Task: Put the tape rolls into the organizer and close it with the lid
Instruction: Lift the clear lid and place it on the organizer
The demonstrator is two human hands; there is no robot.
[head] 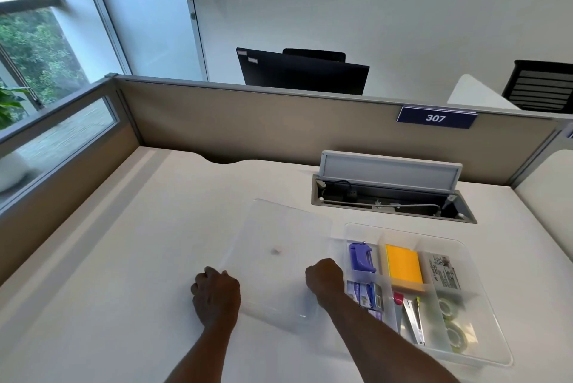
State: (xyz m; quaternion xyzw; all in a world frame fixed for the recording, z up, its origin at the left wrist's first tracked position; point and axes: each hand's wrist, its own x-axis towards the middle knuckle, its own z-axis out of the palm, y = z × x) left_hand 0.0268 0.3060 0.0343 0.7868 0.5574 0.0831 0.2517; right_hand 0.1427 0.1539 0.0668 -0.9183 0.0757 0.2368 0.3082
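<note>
Both hands (217, 292) (325, 278) grip lid (279, 246) beside organizer (483, 342).

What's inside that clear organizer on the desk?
The organizer holds two tape rolls, a purple punch, a yellow pad, a stapler and small boxes. The right forearm partly covers the boxes.

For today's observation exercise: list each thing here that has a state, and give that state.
Lid: off the organizer, on the desk, held by both hands.
Organizer: open, compartments filled.
Tape rolls: already inside the organizer.
Cable hatch: flipped open.
Left hand: closed on lid edge.
Right hand: closed on lid edge.
</note>
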